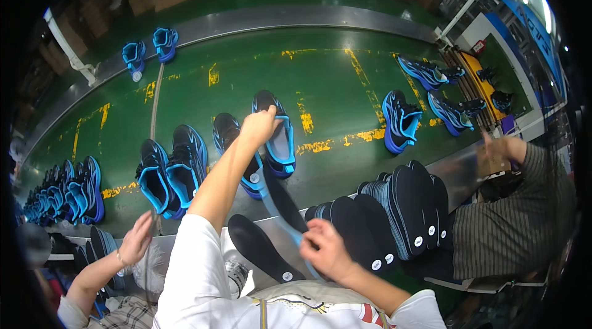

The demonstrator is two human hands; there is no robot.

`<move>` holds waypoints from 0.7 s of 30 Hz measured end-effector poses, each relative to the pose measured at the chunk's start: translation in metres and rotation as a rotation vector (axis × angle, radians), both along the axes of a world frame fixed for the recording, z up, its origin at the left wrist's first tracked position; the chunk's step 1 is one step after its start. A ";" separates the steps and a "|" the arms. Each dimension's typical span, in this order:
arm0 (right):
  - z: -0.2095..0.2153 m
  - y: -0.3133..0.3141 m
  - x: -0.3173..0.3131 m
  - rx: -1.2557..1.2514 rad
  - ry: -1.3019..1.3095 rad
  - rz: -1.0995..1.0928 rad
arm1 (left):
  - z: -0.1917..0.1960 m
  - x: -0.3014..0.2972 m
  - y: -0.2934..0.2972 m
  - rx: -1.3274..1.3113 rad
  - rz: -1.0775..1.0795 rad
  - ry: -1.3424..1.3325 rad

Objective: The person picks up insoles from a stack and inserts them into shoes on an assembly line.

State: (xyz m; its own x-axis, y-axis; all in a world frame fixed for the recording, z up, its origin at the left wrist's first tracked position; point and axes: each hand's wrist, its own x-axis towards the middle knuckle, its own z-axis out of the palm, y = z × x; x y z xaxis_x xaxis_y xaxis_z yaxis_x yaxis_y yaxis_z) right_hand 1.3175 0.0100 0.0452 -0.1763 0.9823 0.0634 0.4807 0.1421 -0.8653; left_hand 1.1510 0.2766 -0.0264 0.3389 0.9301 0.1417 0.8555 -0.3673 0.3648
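Note:
My left hand (pixel 262 125) reaches across to a black and blue sneaker (pixel 281 147) on the green belt, its fingers closed on the tongue at the opening. The sneaker's toe points away from me. Its mate (pixel 227 131) stands just to the left, partly covered by my forearm. Close to my body, my right hand (pixel 327 249) pinches the near end of a black insole (pixel 283 201) with a light blue edge, blurred by motion. The insole slants up toward the sneaker. Another black insole (pixel 262 246) with a white round sticker lies left of my right hand.
Stacks of black insoles (pixel 404 212) stand to the right. A pair of sneakers (pixel 171 172) and a long row (pixel 61 193) sit left; more sneakers (pixel 401 122) are right. Co-workers' hands show at left (pixel 135 239) and right (pixel 502 149). A metal rail (pixel 320 17) edges the far side.

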 end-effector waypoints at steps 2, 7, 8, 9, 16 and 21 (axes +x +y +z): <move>0.026 0.035 0.022 -0.067 0.013 0.008 | 0.011 -0.001 -0.007 -0.051 0.001 -0.043; 0.042 0.150 0.066 -0.760 -0.036 0.066 | 0.016 0.004 -0.013 -0.255 -0.055 -0.296; 0.032 0.162 0.058 -0.731 -0.101 0.115 | 0.009 -0.002 -0.011 -0.255 -0.053 -0.325; 0.017 0.173 0.053 -0.699 -0.169 0.148 | 0.009 -0.003 -0.011 -0.289 -0.035 -0.358; -0.072 0.204 -0.004 -0.085 -0.623 0.262 | 0.012 -0.012 -0.007 -0.406 -0.035 -0.445; -0.087 0.186 -0.005 0.133 -0.853 0.316 | 0.020 -0.005 -0.014 -0.516 0.067 -0.456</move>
